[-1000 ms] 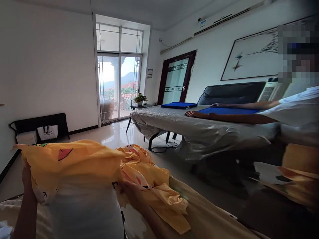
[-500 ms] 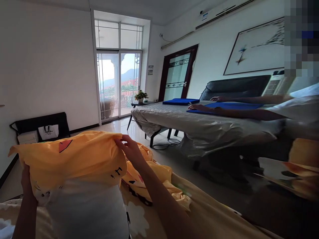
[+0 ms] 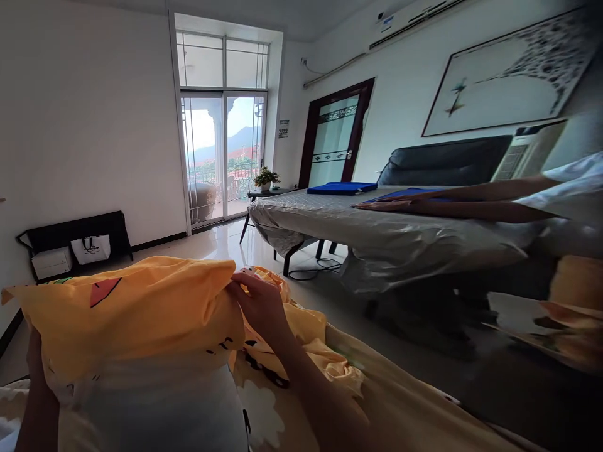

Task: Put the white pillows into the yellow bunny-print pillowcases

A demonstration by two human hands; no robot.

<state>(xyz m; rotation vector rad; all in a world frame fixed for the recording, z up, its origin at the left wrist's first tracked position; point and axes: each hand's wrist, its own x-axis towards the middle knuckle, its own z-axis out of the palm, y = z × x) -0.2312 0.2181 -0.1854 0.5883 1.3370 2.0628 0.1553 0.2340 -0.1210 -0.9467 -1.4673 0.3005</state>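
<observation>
- pinching the top right edge of the yellow pillowcase (image 3: 141,307), the right hand (image 3: 258,302) has thumb and fingers closed on the cloth.
- the left hand (image 3: 34,355) is at the case's lower left corner; its fingers are hidden under the cloth, so i cannot tell how tightly it closes.
- the case is held up in front of the person, partly over the white pillow (image 3: 160,402), with loose yellow bedding (image 3: 306,345) just beside it.
- risk: so thin a pinch could slip, letting the case sag and bunch on that side.
- count: one case, one pillow, two blue cloths (image 3: 342,187) on the far table (image 3: 330,226), a co-worker's two arms (image 3: 452,207) laid over one.
</observation>
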